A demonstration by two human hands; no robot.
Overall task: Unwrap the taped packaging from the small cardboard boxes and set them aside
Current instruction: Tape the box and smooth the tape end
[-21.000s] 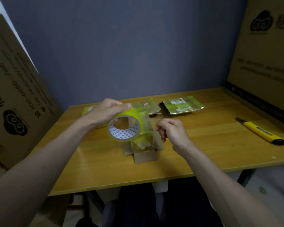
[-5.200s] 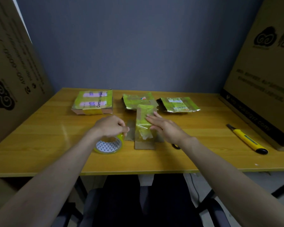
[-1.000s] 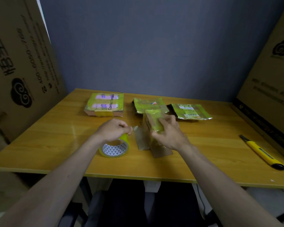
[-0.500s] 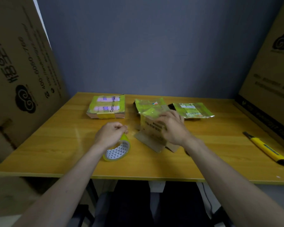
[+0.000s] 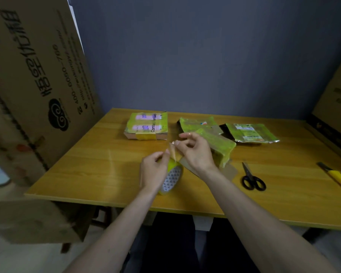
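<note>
Since half a second ago the right hand (image 5: 195,152) has left the yellow-taped brown cardboard box (image 5: 221,148), which now lies on the wooden worktop (image 5: 98,166) behind that hand. Its grip pinches the free end of clear yellowish tape (image 5: 172,151). Left hand (image 5: 154,171) grasps the yellow tape roll (image 5: 172,179). Black scissors (image 5: 252,179) lie just right of the box

Both hands (image 5: 193,152) pinch tape pulled off the tape roll (image 5: 171,179).
</note>
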